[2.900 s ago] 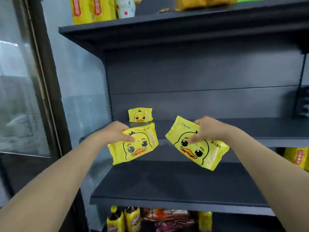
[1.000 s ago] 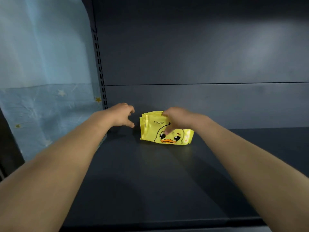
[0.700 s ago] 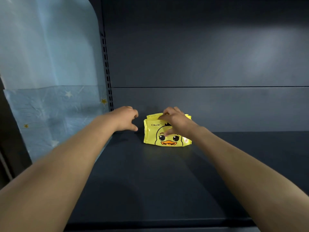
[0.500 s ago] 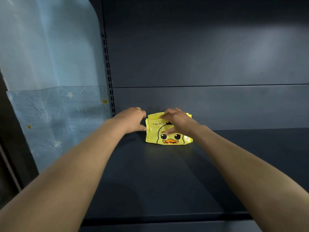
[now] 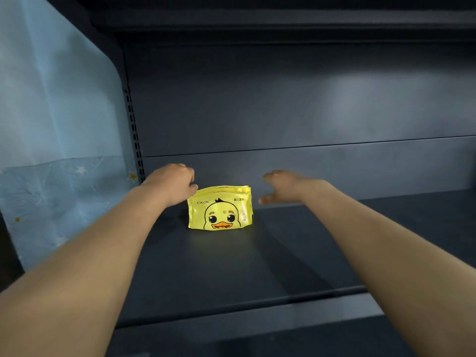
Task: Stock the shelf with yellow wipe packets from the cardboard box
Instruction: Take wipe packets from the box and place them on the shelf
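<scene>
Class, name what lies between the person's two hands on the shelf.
In the head view, yellow wipe packets stand upright between the left hand, which is at their top left corner, and the right hand, which is clear of them.

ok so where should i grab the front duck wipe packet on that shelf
Pinch its top edge, coming down from above. The front packet stands upright on the shelf, duck face forward, with more packets pressed close behind, so only the top edge and right end are free. The left hand is at its top left corner.
</scene>
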`<state>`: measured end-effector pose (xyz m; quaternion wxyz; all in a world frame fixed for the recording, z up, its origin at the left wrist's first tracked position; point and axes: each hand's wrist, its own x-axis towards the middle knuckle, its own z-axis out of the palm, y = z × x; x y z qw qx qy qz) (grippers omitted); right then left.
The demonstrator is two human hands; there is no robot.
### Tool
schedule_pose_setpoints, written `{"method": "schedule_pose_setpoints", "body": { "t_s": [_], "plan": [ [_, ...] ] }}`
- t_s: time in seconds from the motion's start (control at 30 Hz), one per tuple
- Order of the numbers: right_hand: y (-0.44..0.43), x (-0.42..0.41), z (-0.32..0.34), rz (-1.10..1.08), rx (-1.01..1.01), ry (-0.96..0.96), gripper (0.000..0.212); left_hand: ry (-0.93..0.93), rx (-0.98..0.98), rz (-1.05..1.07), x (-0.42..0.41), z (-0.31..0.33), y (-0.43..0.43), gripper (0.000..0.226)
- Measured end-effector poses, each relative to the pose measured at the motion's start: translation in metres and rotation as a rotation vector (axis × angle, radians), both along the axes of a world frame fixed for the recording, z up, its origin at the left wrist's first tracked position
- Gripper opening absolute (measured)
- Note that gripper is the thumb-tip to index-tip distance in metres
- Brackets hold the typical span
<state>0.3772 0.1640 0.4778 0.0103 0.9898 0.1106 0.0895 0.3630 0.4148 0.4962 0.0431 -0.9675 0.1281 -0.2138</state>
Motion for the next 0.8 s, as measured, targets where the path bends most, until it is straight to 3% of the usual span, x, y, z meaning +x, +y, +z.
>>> {"method": "schedule_pose_setpoints", "body": {
  "t_s": [0.2,0.37,0.53,0.8],
  "plan": [
    [-0.093,-0.082,-0.005,-0.043,0.030,-0.031,0.065,-0.013,0.053,0.025,-0.075,-0.006,-0.070,0.034],
    [-0.155,-0.146,-0.019,-0.059,0.051,0.030,0.067,0.010,-0.018,-0.040,-0.147,-0.021,-0.145,0.036],
    [-0.198,-0.216,-0.029,-0.053,0.050,0.070,0.067,0.024,-0.067,-0.049,-0.215,-0.035,-0.206,0.035],
    [-0.249,-0.321,-0.043,-0.045,0.019,0.050,0.062,0.091,0.026,-0.045,-0.309,-0.069,-0.258,0.040]
  ]
}}
